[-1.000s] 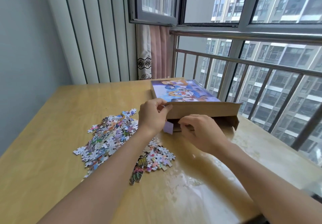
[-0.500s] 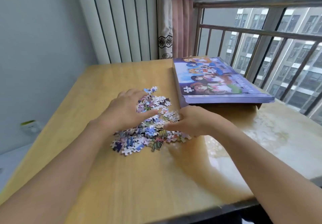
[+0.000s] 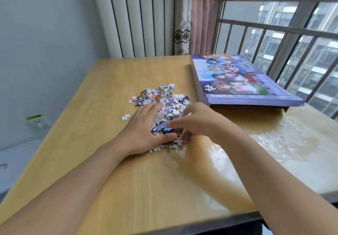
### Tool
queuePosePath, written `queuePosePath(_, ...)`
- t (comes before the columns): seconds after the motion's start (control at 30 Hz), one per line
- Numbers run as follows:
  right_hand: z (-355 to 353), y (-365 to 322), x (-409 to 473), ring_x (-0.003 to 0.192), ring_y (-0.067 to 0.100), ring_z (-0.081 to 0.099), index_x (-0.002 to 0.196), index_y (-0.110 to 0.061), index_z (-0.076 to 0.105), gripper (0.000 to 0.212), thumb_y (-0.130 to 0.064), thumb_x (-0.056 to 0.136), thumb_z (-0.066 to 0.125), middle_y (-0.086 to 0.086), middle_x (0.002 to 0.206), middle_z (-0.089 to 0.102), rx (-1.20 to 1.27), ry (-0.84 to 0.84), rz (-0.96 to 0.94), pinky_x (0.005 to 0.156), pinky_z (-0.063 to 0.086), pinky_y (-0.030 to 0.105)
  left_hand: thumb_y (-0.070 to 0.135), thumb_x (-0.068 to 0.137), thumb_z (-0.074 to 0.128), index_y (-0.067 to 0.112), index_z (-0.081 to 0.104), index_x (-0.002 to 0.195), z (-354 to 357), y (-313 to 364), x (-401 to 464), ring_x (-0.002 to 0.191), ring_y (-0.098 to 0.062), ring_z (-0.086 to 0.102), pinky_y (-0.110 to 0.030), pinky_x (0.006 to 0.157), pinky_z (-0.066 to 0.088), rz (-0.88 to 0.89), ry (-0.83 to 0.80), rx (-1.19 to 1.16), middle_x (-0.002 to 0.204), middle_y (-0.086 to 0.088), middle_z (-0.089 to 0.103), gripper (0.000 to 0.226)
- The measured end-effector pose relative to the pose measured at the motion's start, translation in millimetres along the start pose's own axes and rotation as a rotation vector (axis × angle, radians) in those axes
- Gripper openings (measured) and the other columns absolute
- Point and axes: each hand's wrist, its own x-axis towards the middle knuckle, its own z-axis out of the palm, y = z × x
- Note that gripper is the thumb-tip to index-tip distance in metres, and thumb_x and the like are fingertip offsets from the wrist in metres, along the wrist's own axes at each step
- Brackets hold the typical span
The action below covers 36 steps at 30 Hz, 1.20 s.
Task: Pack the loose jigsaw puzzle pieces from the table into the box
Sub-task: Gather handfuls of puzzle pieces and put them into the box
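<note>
A heap of small colourful jigsaw pieces [image 3: 164, 99] lies in the middle of the wooden table [image 3: 102, 92]. One loose piece [image 3: 125, 117] sits apart at the heap's left. The flat purple puzzle box [image 3: 236, 81] with a cartoon picture lies at the right, its near end flap at the table. My left hand [image 3: 144, 130] presses flat against the heap's left side, fingers spread. My right hand [image 3: 197, 121] cups the heap from the right, fingers curled onto the pieces. Both hands squeeze the pieces between them; the near part of the heap is hidden under them.
A metal railing [image 3: 274, 30] and window run behind the box on the right. A pink curtain [image 3: 199, 21] and white ribbed panel [image 3: 135, 15] stand at the table's far edge. A wall socket [image 3: 37, 121] is low on the left wall.
Both hands left the box flap and came down on the pieces, then closed in from both sides, bunching the heap. One piece now lies apart at the left.
</note>
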Motion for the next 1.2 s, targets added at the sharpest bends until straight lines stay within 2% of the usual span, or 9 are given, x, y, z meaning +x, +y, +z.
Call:
queuePosePath(0.17,9,-15,13,0.052,0.021,0.038,0.065,-0.016,0.043,0.047,-0.038,0.067,0.084,0.004,0.059,0.031,0.123,-0.025,0.05,0.061,0.038,0.035,0.093,0.057,0.055,0.037,0.017,0.155,3,8,2,0.147,0.002,0.006,-0.029,0.119,0.017,-0.009,0.036,-0.146,0.162,0.019,0.012,0.119)
queuePosePath(0.33,11,-27,20,0.072,0.025,0.059,0.101,-0.007,0.07,0.055,-0.044,0.063,0.084,0.016,0.092,0.06,0.225,-0.129,0.107,0.067,0.054,0.036,0.07,0.065,0.075,0.041,0.019,0.154,5,18,7,0.144,0.006,0.019,-0.021,0.11,0.026,0.005,0.157,-0.329,0.158,0.024,0.02,0.109)
queuePosePath(0.43,11,-23,19,0.074,0.024,0.066,0.106,-0.012,0.069,0.04,-0.03,0.073,0.085,0.012,0.106,0.066,0.352,-0.183,0.068,0.071,0.059,0.036,0.049,0.07,0.083,0.037,0.019,0.154,4,24,7,0.131,0.023,0.024,-0.002,0.097,0.03,0.027,0.23,-0.449,0.149,0.03,0.026,0.106)
queuePosePath(0.6,16,-15,18,0.09,0.024,0.074,0.151,-0.009,0.036,0.097,-0.024,0.069,0.086,0.016,0.115,0.068,0.478,-0.224,0.033,0.077,0.06,0.039,0.023,0.077,0.068,0.033,0.009,0.157,0,31,7,0.143,0.013,0.016,-0.009,0.103,0.034,0.112,0.182,-0.666,0.161,0.013,0.019,0.1)
queuePosePath(0.67,13,-15,16,0.083,0.018,0.073,0.153,-0.009,0.033,0.099,-0.024,0.07,0.086,0.017,0.124,0.065,0.513,-0.232,0.02,0.068,0.058,0.032,0.03,0.076,0.058,0.036,0.008,0.157,-2,33,8,0.146,0.007,0.015,-0.025,0.111,0.032,0.161,0.154,-0.771,0.162,0.012,0.019,0.095)
queuePosePath(0.77,15,-13,16,0.101,0.02,0.071,0.151,-0.012,0.038,0.087,-0.013,0.078,0.084,0.013,0.134,0.057,0.544,-0.188,0.021,0.077,0.062,0.034,0.041,0.074,0.048,0.034,0.017,0.154,-4,30,13,0.147,0.001,0.019,-0.039,0.118,0.024,0.179,0.2,-0.835,0.159,0.012,0.027,0.086)
queuePosePath(0.93,8,-4,19,0.111,0.03,0.067,0.136,-0.014,0.057,0.067,-0.002,0.075,0.081,0.017,0.122,0.066,0.62,-0.137,0.05,0.074,0.062,0.035,0.043,0.085,0.044,0.037,0.03,0.152,1,24,16,0.144,0.0,0.029,-0.032,0.115,0.024,0.145,0.267,-0.879,0.153,0.016,0.04,0.068)
queuePosePath(1.1,-4,10,13,0.083,0.02,0.065,0.117,-0.027,0.064,0.057,-0.002,0.072,0.087,0.002,0.094,0.066,0.585,-0.084,0.02,0.072,0.05,0.034,0.042,0.086,0.054,0.031,0.049,0.141,2,22,18,0.136,0.001,0.041,-0.041,0.116,0.033,0.105,0.279,-0.648,0.142,0.02,0.051,0.056)
queuePosePath(1.2,-10,21,8,0.085,0.022,0.064,0.123,-0.021,0.064,0.062,-0.002,0.069,0.089,0.012,0.106,0.065,0.597,-0.082,0.04,0.076,0.047,0.036,0.046,0.086,0.055,0.031,0.054,0.136,1,23,15,0.132,0.0,0.045,-0.034,0.113,0.035,0.124,0.31,-0.566,0.137,0.022,0.054,0.052)
